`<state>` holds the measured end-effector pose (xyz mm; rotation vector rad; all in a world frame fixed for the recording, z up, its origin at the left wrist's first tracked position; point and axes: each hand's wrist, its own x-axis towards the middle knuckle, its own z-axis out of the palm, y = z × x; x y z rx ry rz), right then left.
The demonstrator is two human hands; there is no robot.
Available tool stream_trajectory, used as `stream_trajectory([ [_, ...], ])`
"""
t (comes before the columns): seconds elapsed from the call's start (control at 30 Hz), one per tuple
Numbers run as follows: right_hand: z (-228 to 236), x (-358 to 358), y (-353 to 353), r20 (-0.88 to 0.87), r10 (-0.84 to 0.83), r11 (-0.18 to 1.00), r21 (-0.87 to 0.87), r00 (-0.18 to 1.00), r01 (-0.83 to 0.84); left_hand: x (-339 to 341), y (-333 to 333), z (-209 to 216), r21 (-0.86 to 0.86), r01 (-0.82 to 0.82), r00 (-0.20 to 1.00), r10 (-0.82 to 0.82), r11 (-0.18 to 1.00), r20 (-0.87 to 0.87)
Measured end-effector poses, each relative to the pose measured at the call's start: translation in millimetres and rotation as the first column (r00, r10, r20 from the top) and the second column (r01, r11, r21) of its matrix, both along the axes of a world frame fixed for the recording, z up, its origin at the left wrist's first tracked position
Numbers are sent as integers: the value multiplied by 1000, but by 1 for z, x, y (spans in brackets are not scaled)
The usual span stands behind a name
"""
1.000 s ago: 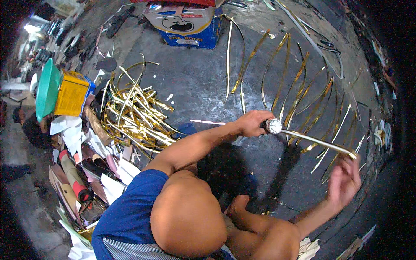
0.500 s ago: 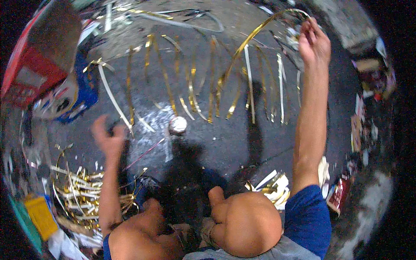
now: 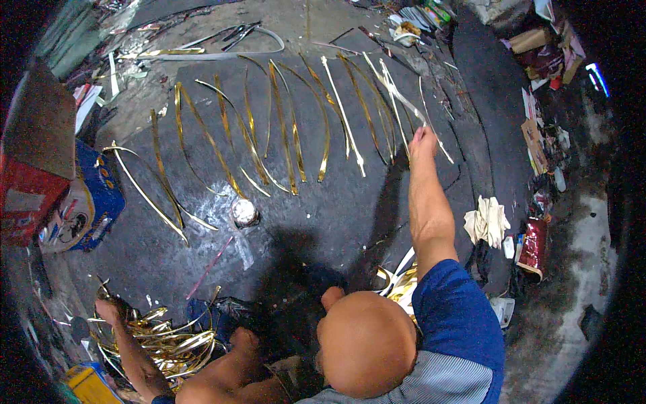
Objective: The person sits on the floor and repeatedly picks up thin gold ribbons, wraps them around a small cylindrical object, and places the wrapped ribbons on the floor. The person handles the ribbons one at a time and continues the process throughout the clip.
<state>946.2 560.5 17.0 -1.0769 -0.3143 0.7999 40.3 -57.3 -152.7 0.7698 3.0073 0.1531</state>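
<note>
My right hand (image 3: pixel 422 143), arm stretched far forward, is closed on one end of a flat strip (image 3: pixel 402 98). Its pale side shows, and it runs up and left over other strips at the right end of a row. Gold and white strips (image 3: pixel 293 128) lie side by side across the dark mat (image 3: pixel 303 209). At the lower left my left hand (image 3: pixel 111 308) is at the edge of a tangled pile of gold strips (image 3: pixel 168 343). Its fingers look closed, and a small thing sticks up from them that I cannot make out.
A round silvery lump (image 3: pixel 244 213) sits on a whitish smear below the row, near a thin pink stick (image 3: pixel 210 268). At left stands a red and blue carton (image 3: pixel 87 195). A crumpled cream cloth (image 3: pixel 487 221) and a red packet (image 3: pixel 532 248) lie to the right.
My right hand has come down and left, bringing the strip from its raised arc to the row's right end. My left hand has gone from above the mat down to the pile.
</note>
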Motion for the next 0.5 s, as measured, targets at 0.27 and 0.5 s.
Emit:
stream_trajectory([
  [0.27, -71, -36, -54, 541, -86, 716, -551, 837, 429, -17, -11, 38, -61, -155, 985, 150, 986, -79],
  [0.5, -67, -248, -171, 408, 815, 579, -560, 411, -592, 166, 98, 138, 661, -257, 691, -344, 705, 636],
])
